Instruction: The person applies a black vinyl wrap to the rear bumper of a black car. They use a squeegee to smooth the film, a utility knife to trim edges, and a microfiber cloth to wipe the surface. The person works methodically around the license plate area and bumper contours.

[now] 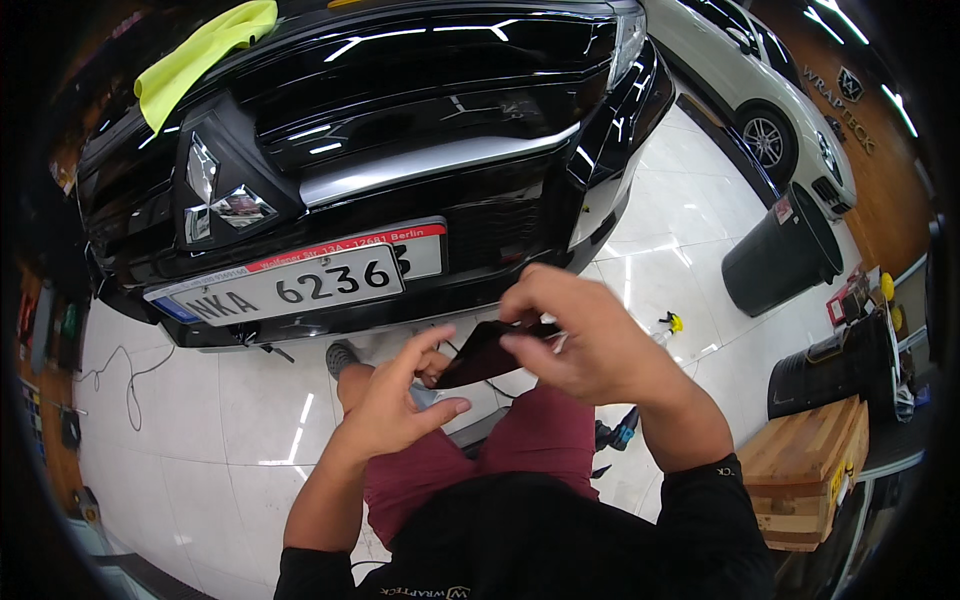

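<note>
In front of my legs I hold a small piece of dark, glossy sheet [482, 358], thin and slightly see-through, perhaps film. My right hand [575, 335] pinches its upper right part between thumb and curled fingers. At its left edge is my left hand [400, 395], with thumb and fingers apart; the fingertips are by the sheet's left corner, and I cannot tell whether they touch it. Just beyond my hands stands a glossy black car [420, 110] with a large emblem [215, 190], a silver trim bar [430, 165] and a number plate [300, 285].
A yellow-green cloth [200, 60] lies on the car at the upper left. To the right are a dark bin [780, 255], a black container [830, 370] and a wooden box [815, 470]. A white car [720, 50] is parked behind. A cable [130, 390] lies on the tiled floor.
</note>
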Motion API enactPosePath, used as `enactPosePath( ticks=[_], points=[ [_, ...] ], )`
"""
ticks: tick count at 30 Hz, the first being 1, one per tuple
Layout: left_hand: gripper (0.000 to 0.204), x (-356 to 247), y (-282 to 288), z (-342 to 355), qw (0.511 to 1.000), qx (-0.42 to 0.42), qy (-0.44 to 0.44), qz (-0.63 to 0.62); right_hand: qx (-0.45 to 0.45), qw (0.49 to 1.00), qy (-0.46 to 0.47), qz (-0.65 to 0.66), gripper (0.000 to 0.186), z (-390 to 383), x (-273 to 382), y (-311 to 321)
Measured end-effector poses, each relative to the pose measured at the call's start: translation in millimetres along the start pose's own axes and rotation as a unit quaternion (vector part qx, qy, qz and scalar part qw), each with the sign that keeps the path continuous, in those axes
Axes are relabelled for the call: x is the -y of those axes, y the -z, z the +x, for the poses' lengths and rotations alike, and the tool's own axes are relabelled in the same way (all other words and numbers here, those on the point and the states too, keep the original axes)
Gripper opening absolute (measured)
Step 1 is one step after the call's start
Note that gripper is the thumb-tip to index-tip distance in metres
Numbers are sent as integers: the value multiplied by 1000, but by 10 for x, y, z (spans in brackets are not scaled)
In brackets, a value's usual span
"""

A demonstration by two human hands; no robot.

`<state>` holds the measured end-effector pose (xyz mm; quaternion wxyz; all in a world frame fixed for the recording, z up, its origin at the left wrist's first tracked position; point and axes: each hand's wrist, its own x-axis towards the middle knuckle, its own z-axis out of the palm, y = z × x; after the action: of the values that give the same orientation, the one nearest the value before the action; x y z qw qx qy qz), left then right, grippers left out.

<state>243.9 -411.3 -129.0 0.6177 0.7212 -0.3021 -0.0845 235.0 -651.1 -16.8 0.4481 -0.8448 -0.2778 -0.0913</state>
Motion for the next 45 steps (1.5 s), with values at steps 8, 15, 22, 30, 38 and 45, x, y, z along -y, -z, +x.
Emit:
enactPosePath(
  ticks=[8,15,22,30,38,45],
  points=[
    [17,706,599,-442,984,39,85,151,-228,960,-89,135,18,-107,-490,514],
    [19,-441,1569,-25,961,-190,122,161,-303,919,-158,197,15,250,-1315,738],
    [23,-479,1778,612,948,-269,95,142,-322,931,-172,14,22,944,-1628,919],
    [20,-335,1712,709,917,-305,84,244,-343,888,-167,-255,29,1073,-1455,791],
    [19,-362,1650,684,923,-302,61,229,-318,904,-203,-203,30,1033,-1479,879],
    [16,-647,1483,152,943,-209,-51,252,-289,932,-217,32,25,361,-1327,1110]
  ],
)
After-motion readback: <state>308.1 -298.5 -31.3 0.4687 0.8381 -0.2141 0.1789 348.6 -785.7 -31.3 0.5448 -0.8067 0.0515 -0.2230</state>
